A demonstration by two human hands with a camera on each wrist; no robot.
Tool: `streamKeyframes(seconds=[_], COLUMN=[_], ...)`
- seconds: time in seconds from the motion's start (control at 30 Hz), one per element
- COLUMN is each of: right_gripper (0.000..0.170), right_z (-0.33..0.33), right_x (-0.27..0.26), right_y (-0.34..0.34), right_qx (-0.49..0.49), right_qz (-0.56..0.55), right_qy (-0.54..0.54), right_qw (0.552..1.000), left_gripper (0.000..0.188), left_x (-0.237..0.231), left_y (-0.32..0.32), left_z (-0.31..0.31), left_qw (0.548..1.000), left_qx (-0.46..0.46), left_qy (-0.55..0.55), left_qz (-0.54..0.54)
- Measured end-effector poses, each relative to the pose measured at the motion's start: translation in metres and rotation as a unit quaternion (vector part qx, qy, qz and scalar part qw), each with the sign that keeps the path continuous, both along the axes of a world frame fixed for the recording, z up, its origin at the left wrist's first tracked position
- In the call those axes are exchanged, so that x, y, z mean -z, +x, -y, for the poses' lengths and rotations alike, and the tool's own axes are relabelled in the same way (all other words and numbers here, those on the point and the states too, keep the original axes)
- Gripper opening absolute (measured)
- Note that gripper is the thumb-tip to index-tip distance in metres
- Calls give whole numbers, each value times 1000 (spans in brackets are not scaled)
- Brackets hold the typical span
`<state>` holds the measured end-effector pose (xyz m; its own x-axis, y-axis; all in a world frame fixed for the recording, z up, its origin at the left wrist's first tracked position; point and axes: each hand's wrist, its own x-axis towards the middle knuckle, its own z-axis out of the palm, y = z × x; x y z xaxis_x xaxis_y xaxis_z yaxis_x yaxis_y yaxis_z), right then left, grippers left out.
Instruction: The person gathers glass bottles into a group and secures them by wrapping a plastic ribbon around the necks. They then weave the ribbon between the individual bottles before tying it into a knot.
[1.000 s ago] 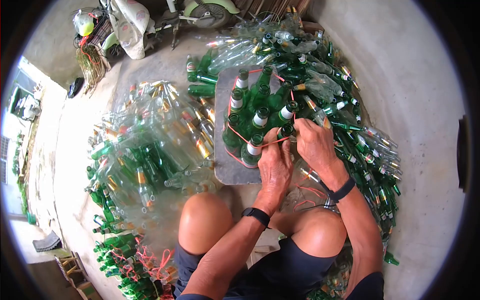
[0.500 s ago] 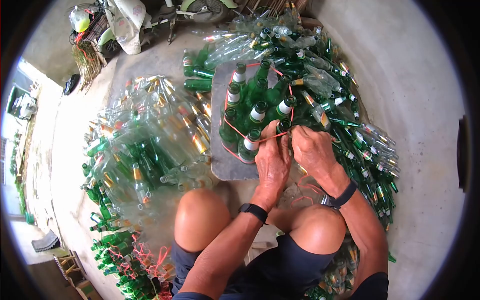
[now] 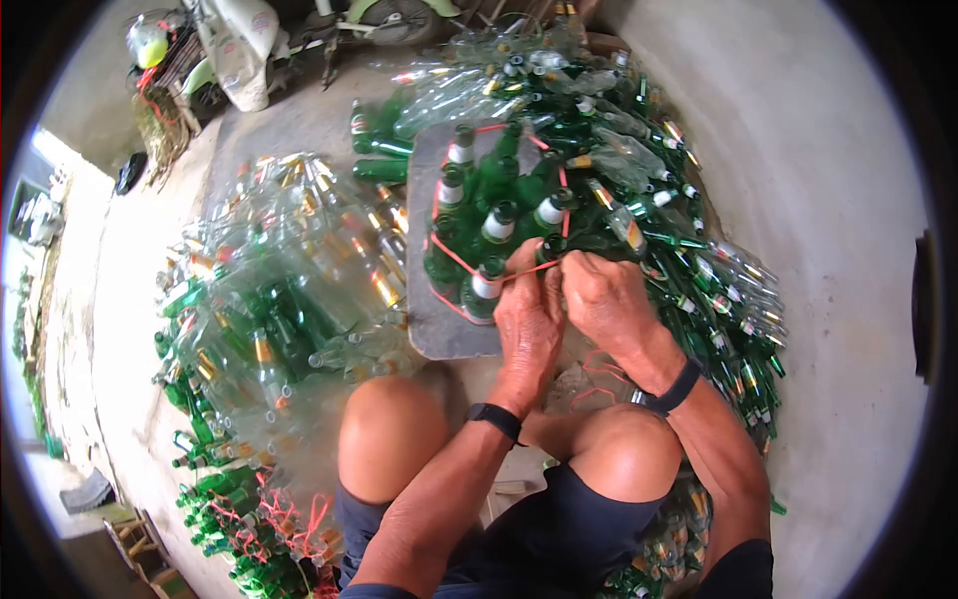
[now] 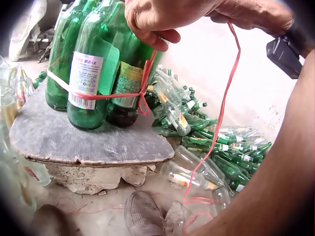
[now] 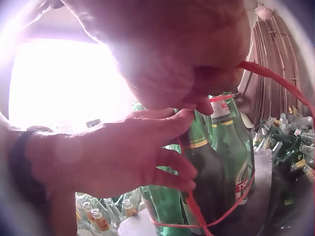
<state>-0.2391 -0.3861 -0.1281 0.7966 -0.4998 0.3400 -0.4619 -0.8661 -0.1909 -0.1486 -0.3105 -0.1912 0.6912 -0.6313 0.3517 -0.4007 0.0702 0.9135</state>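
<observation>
Upright green glass bottles (image 3: pixel 499 222) on a flat grey slab (image 3: pixel 439 334) should prove slick, breakable, best held by the neck. The right hand (image 3: pixel 602 297) grips red plastic string (image 5: pixel 275 76); whether the left hand (image 3: pixel 529 319) does is unclear.

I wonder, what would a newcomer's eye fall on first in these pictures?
Most likely the upright green bottles on the gray board near the middle of the head view, looped with red string, with the left hand and right hand at their near side. Next would probably come the loose bottles heaped around: the left heap beside the board, and the right heap along the pale wall.
</observation>
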Motion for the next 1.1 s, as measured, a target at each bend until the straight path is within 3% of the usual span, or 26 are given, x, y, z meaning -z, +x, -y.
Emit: streamKeyframes(seconds=[0.13, 0.2, 0.27, 0.3, 0.33, 0.4, 0.43, 0.47, 0.53, 0.57, 0.6, 0.67, 0.73, 0.87, 1.0, 1.1], right_gripper=[11, 11, 10, 9, 9, 8, 8, 8, 9, 9, 11, 13, 17, 5, 8, 9], right_z=[-7, -12, -16, -19, -21, -24, -25, -26, -31, -31, -32, -34, -35, -29, -14, -4], right_x=[-5, -1, -2, -2, -2, -4, -7, -13, -20, -18, -14, -14, -22, -30, -41, -59], right_y=[2, 2, 1, 1, 1, 3, 3, 1, 2, 3, 1, 2, 2, 6, 16, 27], right_qx=[1, 5, 17, 11, 22, 14, 11, 15, -4, -12, -15, -33, -41, -77, -130, -160], right_qz=[21, 18, -3, -21, -22, -57, -75, -75, -101, -96, -61, -17, -75, -84, -82, -117], right_qy=[-4, -27, -49, -68, -67, -99, -102, -102, -112, -112, -120, -125, -92, -65, -85, -92], right_qw=[1000, 999, 999, 997, 997, 993, 992, 992, 989, 989, 991, 991, 992, 991, 984, 976], left_gripper=[38, 54, 58, 58, 60, 61, 52, 52, 42, 37, 52, 49, 48, 50, 45, 36], left_x=[9, 39, 36, 24, 9, 16, 4, 5, 14, 51, 50, 48, 25, 14, 21, 9], left_y=[1, 5, 7, 9, 6, 9, 4, 3, 7, 9, 12, 10, 7, 6, 6, 4], left_z=[1, 6, 4, -1, -4, 5, -4, -3, -3, 8, 8, 10, 1, -5, -3, -3], left_qw=[1000, 999, 995, 998, 998, 977, 997, 997, 994, 986, 976, 987, 999, 996, 991, 995], left_qx=[6, 44, 74, 53, 45, 86, 60, 64, 32, 61, 78, 58, 13, 32, 35, 42], left_qy=[24, -16, -10, 24, 46, -38, 25, 25, 17, -56, -61, -48, 11, 27, 40, 63], left_qz=[8, -23, -67, 34, 24, -191, -37, -36, 101, -141, -192, -141, 52, 81, 121, 60])
